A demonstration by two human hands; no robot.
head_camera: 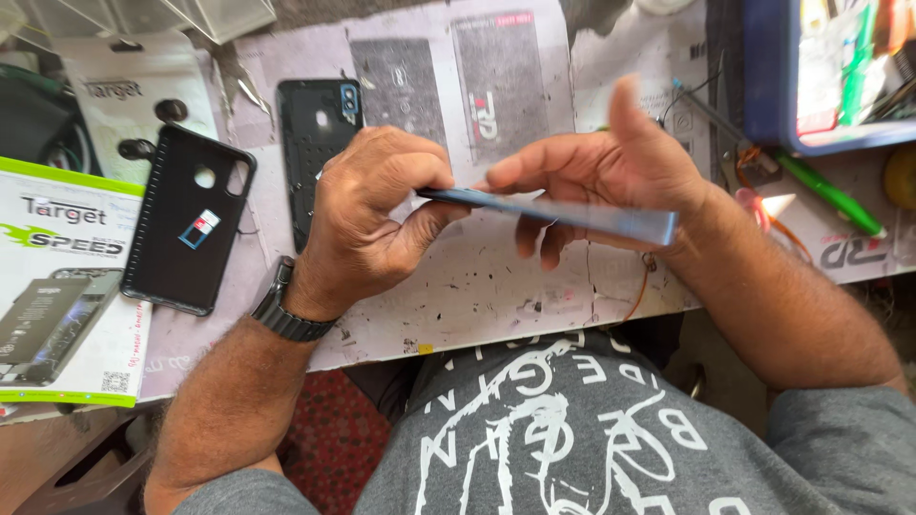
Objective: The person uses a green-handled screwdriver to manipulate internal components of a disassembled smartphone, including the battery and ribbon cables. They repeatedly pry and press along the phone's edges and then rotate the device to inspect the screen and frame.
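A black case (186,219) lies on the tabletop (477,286), beside a black back cover (315,143) with a blue camera frame. At the left edge sits a white and green box (67,286). A green pen (828,195) lies near a blue tray (811,76) at the right, with orange wire (641,286) below.

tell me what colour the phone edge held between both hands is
Blue, on the phone in the head view.
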